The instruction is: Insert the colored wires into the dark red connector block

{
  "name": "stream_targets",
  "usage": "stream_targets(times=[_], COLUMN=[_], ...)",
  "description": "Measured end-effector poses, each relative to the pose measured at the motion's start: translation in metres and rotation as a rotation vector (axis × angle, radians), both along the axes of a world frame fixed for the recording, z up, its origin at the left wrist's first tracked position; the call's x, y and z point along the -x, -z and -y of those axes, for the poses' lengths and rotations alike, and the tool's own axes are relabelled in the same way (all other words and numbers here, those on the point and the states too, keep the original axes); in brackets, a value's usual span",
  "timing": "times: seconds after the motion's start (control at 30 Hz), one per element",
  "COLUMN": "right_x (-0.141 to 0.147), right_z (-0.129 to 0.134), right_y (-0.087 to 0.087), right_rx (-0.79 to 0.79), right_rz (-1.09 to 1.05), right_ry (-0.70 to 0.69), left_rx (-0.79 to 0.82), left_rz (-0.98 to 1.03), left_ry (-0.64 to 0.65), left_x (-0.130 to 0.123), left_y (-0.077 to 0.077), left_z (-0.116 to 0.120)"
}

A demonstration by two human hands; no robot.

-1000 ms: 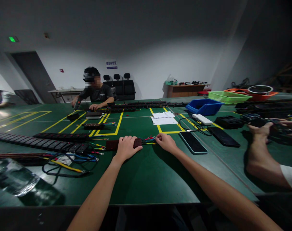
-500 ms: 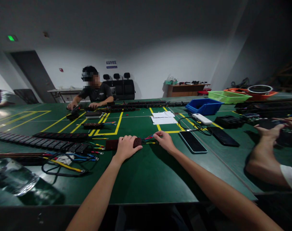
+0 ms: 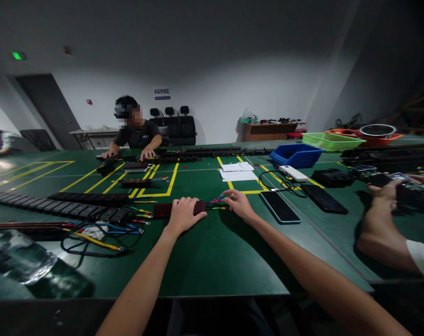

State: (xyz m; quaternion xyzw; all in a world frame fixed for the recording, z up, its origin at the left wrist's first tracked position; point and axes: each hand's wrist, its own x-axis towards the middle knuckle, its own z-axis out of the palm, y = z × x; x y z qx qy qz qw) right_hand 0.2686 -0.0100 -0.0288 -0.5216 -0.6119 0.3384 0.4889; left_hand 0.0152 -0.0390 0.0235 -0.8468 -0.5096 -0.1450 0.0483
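A dark reddish-brown block lies on the green table in the middle of the view. My left hand is closed over it from above, thumb along its right end. Out of that end run several coloured wires, red, blue, green and yellow, with small metal lugs on the tips. At their free ends is my right hand, its thumb and fingertips pinched together on the wires; which wire is between them is too small to tell.
To the left lie long black segmented strips, lugged cables and a clear plastic bottle. A phone and a dark phone rest on the right, beyond them a blue bin. Co-workers sit opposite and at right.
My right hand has shifted very slightly at the wire ends, while the left hand stays put. The person opposite has moved a hand, and the co-worker at right has turned a dark part.
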Motion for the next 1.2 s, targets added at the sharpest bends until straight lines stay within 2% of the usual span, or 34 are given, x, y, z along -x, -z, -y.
stream_targets(times=[0.23,0.4,0.8,0.93,1.03,1.2], right_x=[0.003,0.006,0.006,0.004,-0.001,-0.009], right_z=[0.005,0.005,0.003,0.001,0.002,0.005], right_y=[-0.008,-0.006,-0.002,0.000,-0.001,-0.007], right_rx=[-0.051,-0.100,-0.011,0.053,0.051,-0.123], right_rz=[0.040,0.047,0.007,-0.010,0.098,0.482], right_ry=[-0.026,-0.010,0.066,0.047,0.060,0.150], left_rx=[-0.014,0.004,0.003,-0.013,-0.018,-0.012], left_rz=[0.005,-0.003,0.010,0.013,0.014,0.002], left_ry=[0.006,-0.004,0.013,0.017,0.021,0.012], left_x=[0.000,-0.001,0.000,0.000,0.001,0.000], left_y=[0.001,0.000,0.000,0.001,0.001,0.001], left_z=[0.000,0.001,0.000,0.000,-0.001,-0.001])
